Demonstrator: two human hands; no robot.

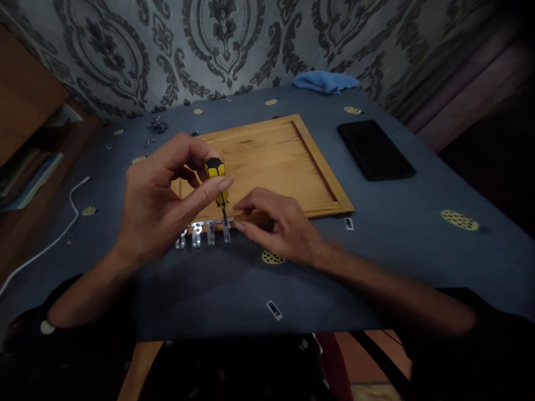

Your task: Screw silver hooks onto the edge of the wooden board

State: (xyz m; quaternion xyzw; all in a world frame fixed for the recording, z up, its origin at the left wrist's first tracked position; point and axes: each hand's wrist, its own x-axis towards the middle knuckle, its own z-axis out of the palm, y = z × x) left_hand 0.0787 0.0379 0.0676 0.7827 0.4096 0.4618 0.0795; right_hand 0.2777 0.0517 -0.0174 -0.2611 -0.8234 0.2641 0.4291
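Observation:
My left hand (163, 189) is closed around a short yellow and black screwdriver (216, 172), which stands nearly upright. Its metal tip points down at the right end of a shiny metal hook rail (203, 225) with several hooks hanging from it. The rail lies along the near edge of a framed wooden board (267, 161). Beside the screwdriver's tip, my right hand (280, 223) has thumb and fingers pinched at the rail's right end; whatever lies between the fingertips is too small to make out.
A dark phone or tablet (376, 149) lies right of the board, with a blue cloth (326, 82) near the wall. Small dark metal pieces (157, 125) lie at the back left. A white cable (77, 211) runs along the left, next to a wooden shelf (37, 167) with books.

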